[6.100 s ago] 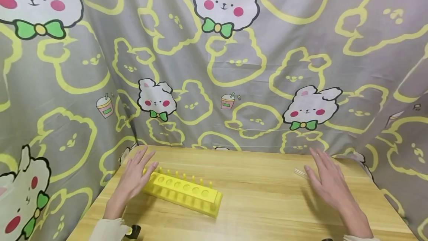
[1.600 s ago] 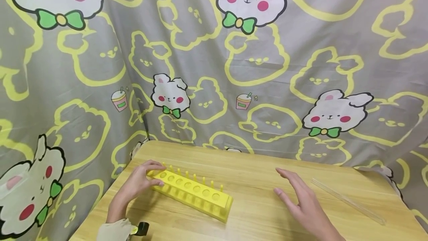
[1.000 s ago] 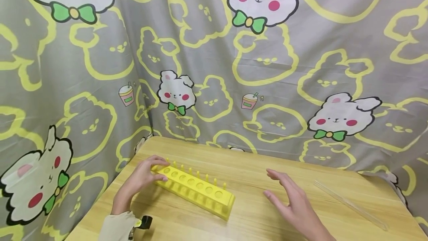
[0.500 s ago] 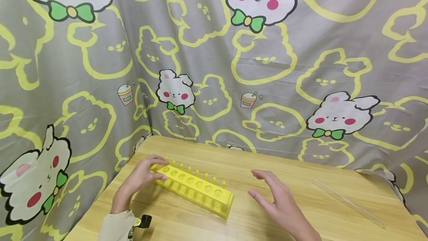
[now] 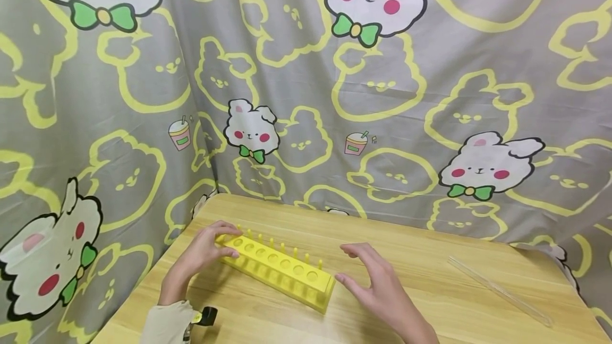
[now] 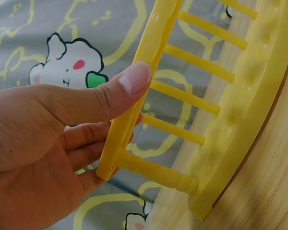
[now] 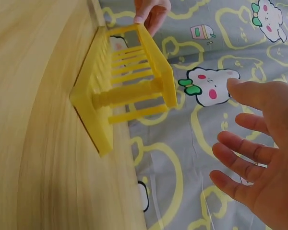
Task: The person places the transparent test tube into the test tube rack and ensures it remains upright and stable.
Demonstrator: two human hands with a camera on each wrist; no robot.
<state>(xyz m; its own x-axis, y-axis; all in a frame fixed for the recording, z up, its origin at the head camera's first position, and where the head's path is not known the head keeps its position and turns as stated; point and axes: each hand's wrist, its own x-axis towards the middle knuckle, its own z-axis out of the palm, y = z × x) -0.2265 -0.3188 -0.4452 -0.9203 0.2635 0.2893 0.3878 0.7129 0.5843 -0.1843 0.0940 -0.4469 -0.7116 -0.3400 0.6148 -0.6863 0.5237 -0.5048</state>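
Observation:
A yellow test tube rack [image 5: 274, 263] with a row of round holes and a row of pegs stands upright on the table. My left hand [image 5: 204, 251] grips its left end. In the left wrist view the thumb [image 6: 134, 79] presses on the rack's top plate [image 6: 156, 33], with the fingers curled beneath it. Just off the rack's right end is my right hand [image 5: 377, 283], its thumb and fingers spread and nothing between them. The right wrist view also shows a gap between that hand [image 7: 273, 153] and the rack [image 7: 105, 96].
A thin clear rod or tube [image 5: 499, 291], perhaps more than one, lies slantwise on the right of the wooden table [image 5: 478, 312]. A grey patterned cloth [image 5: 306, 78] hangs behind the table and along its sides.
The left hand, spread above the rack at first, has come to grip its left end. My right hand has moved left, away from the clear rod, to near the rack's right end.

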